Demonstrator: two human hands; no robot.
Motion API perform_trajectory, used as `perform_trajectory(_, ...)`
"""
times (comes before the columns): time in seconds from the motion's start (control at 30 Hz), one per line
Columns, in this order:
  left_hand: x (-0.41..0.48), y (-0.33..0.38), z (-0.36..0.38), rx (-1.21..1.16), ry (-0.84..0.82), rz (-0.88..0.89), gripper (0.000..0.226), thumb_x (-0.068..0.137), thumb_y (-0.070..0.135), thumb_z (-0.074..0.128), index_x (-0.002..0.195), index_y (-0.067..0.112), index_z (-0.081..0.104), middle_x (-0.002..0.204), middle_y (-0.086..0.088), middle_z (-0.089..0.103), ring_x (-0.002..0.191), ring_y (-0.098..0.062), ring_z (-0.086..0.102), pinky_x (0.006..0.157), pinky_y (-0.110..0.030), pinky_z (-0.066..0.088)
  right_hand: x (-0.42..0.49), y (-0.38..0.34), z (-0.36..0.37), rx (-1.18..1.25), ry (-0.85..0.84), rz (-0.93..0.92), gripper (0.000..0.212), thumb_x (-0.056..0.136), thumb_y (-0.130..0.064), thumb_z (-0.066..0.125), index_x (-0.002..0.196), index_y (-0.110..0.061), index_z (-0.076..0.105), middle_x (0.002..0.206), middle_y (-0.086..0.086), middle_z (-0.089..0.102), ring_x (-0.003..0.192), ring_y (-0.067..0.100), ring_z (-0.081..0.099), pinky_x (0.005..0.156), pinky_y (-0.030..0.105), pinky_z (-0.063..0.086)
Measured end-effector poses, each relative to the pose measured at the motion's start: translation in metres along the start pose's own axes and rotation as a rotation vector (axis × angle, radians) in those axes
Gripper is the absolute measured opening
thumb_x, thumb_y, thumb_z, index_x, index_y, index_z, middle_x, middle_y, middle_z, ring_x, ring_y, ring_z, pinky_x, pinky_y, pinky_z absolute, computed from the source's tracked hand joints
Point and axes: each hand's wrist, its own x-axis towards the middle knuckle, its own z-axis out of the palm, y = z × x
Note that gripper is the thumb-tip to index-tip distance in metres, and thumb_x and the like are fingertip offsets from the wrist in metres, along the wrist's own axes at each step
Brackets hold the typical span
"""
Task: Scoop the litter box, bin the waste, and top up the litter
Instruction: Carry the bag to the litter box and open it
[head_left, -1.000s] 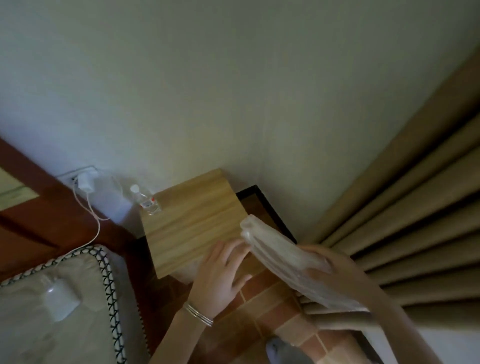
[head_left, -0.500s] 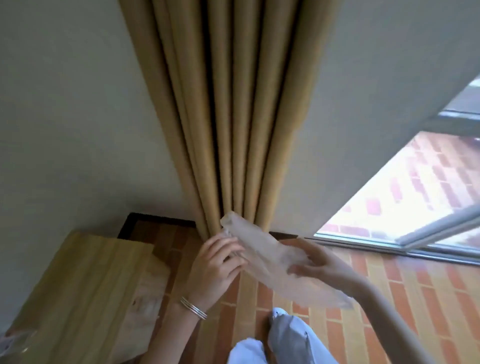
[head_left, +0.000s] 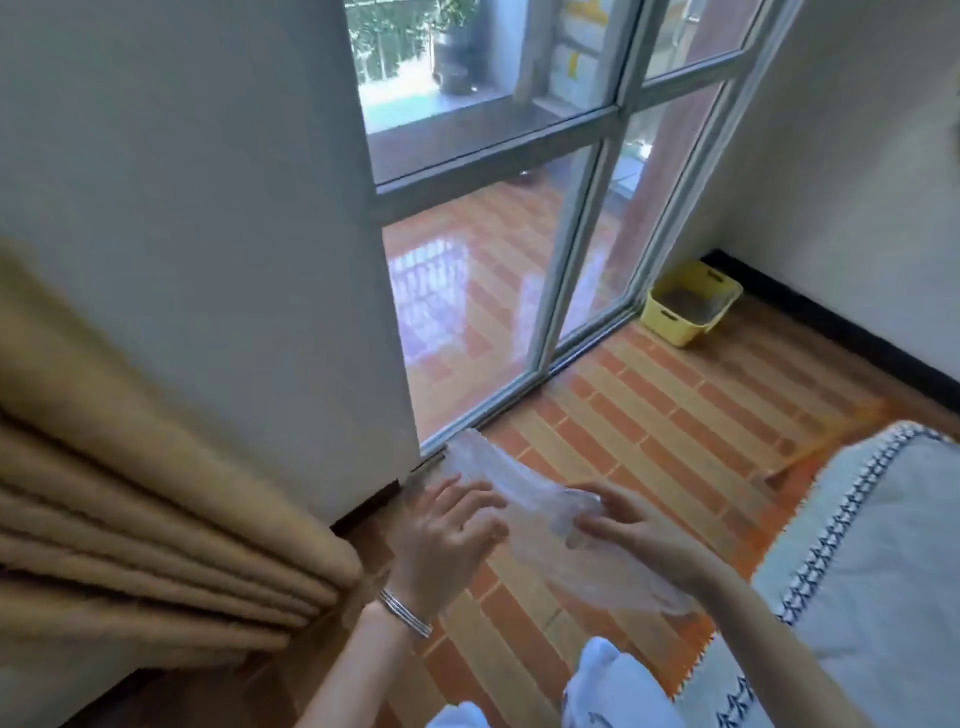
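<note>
Both hands are gripping one clear plastic bag (head_left: 524, 512) in front of the person, above the brick-pattern floor (head_left: 649, 415). The left hand (head_left: 447, 540) is lying over the bag's near-left part with its fingers curled down onto the film; whether the thumb is pinching underneath cannot be told. A silver bangle (head_left: 404, 613) is sitting on that wrist. The right hand (head_left: 631, 530) is pinching the bag's middle between thumb and fingers, and the loose film is trailing down past that wrist. The bag's far end is pointing up and left of the grip, toward the foot of a white wall (head_left: 208, 234).

Far from the grip, up and to the right, a yellow bin (head_left: 688, 304) with grey litter in it is standing on the floor in the corner, just beside the glass door (head_left: 587, 234) and near the dark skirting. Left of the grip, tan curtain (head_left: 130, 493) folds are hanging against the wall. Right of the grip, a grey mattress (head_left: 872, 561) edged with a black-and-white pattern is lying on the floor. Below the grip, the person's white-clad knees (head_left: 613, 686) are showing.
</note>
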Motion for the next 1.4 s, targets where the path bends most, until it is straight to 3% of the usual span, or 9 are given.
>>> perform_trajectory(0.23, 0.075, 0.019, 0.066, -0.115, -0.074, 0.144, 0.01, 0.086, 0.023, 0.066, 0.078, 0.022, 0.061, 0.093, 0.009, 0.068, 0.102, -0.01, 0.06, 0.096, -0.038, 0.045, -0.033, 0.027, -0.09, 0.0, 0.194, 0.027, 0.036, 0.082, -0.033, 0.06, 0.116, -0.021, 0.058, 0.105, 0.001, 0.068, 0.095, 0.017, 0.065, 0.086, 0.037, 0.053)
perform_trajectory(0.37, 0.114, 0.024, 0.094, -0.101, -0.164, 0.156, 0.012, 0.089, 0.029, 0.06, 0.079, 0.023, 0.063, 0.095, 0.011, 0.067, 0.104, -0.009, 0.059, 0.097, -0.037, 0.045, -0.036, 0.04, -0.147, -0.076, 0.254, 0.038, 0.02, 0.089, -0.017, 0.06, 0.109, -0.019, 0.06, 0.062, -0.024, 0.061, 0.057, -0.006, 0.052, 0.056, 0.01, 0.042)
perform_trajectory(0.57, 0.174, 0.037, 0.132, -0.128, -0.211, 0.085, 0.016, 0.089, 0.031, 0.057, 0.08, 0.023, 0.066, 0.095, 0.014, 0.067, 0.104, -0.006, 0.059, 0.103, -0.027, 0.038, -0.032, 0.051, -0.236, -0.117, 0.309, 0.025, 0.018, 0.086, -0.023, 0.065, 0.104, -0.023, 0.065, 0.081, 0.012, 0.058, 0.069, 0.013, 0.052, 0.061, 0.022, 0.041)
perform_trajectory(0.7, 0.211, 0.054, 0.164, -0.122, -0.219, -0.009, 0.016, 0.088, 0.02, 0.052, 0.095, 0.025, 0.066, 0.105, 0.012, 0.066, 0.106, -0.009, 0.057, 0.094, -0.029, 0.042, -0.024, 0.053, -0.28, -0.11, 0.339, 0.012, 0.007, 0.089, -0.021, 0.061, 0.091, -0.015, 0.065, 0.064, -0.007, 0.054, 0.059, 0.004, 0.048, 0.058, 0.016, 0.038)
perform_trajectory(0.8, 0.245, 0.077, 0.182, -0.161, -0.143, -0.13, 0.023, 0.089, 0.018, 0.047, 0.101, 0.02, 0.067, 0.104, 0.008, 0.066, 0.1, -0.011, 0.058, 0.088, -0.025, 0.044, -0.013, 0.054, -0.303, -0.127, 0.418, 0.007, 0.02, 0.09, -0.02, 0.06, 0.072, -0.012, 0.054, 0.055, -0.012, 0.044, 0.05, 0.002, 0.039, 0.051, 0.011, 0.033)
perform_trajectory(0.9, 0.275, 0.098, 0.198, -0.182, -0.192, -0.196, 0.03, 0.092, 0.041, 0.045, 0.104, 0.023, 0.065, 0.104, 0.009, 0.065, 0.1, -0.01, 0.058, 0.084, -0.025, 0.047, -0.003, 0.058, -0.323, -0.171, 0.474, 0.002, 0.024, 0.089, -0.025, 0.061, 0.07, -0.012, 0.054, 0.056, -0.009, 0.043, 0.052, 0.005, 0.038, 0.05, 0.014, 0.03)
perform_trajectory(1.13, 0.317, 0.112, 0.251, -0.154, -0.617, -0.222, 0.097, 0.064, 0.088, 0.033, 0.139, 0.026, 0.039, 0.136, 0.011, 0.044, 0.124, -0.009, 0.04, 0.098, -0.022, 0.034, 0.022, 0.059, -0.354, -0.048, 0.401, 0.024, 0.017, 0.083, -0.027, 0.069, 0.091, -0.012, 0.065, 0.074, -0.007, 0.06, 0.073, 0.008, 0.057, 0.067, 0.023, 0.044)
perform_trajectory(1.23, 0.334, 0.105, 0.275, -0.196, -0.713, -0.29, 0.102, 0.061, 0.083, 0.041, 0.145, 0.027, 0.026, 0.144, 0.011, 0.035, 0.128, -0.009, 0.037, 0.101, -0.028, 0.037, 0.035, 0.053, -0.368, 0.049, 0.391, 0.036, 0.022, 0.08, -0.021, 0.072, 0.1, -0.021, 0.065, 0.092, -0.008, 0.067, 0.091, 0.007, 0.063, 0.077, 0.018, 0.049)
perform_trajectory(1.4, 0.369, 0.093, 0.312, -0.353, -0.633, -0.345, 0.074, 0.078, 0.051, 0.065, 0.14, 0.025, 0.034, 0.133, 0.01, 0.045, 0.114, -0.005, 0.048, 0.09, -0.019, 0.041, 0.064, 0.038, -0.398, 0.041, 0.352, 0.056, 0.037, 0.082, -0.009, 0.069, 0.115, -0.022, 0.056, 0.107, -0.009, 0.061, 0.097, 0.0, 0.057, 0.079, 0.011, 0.047)
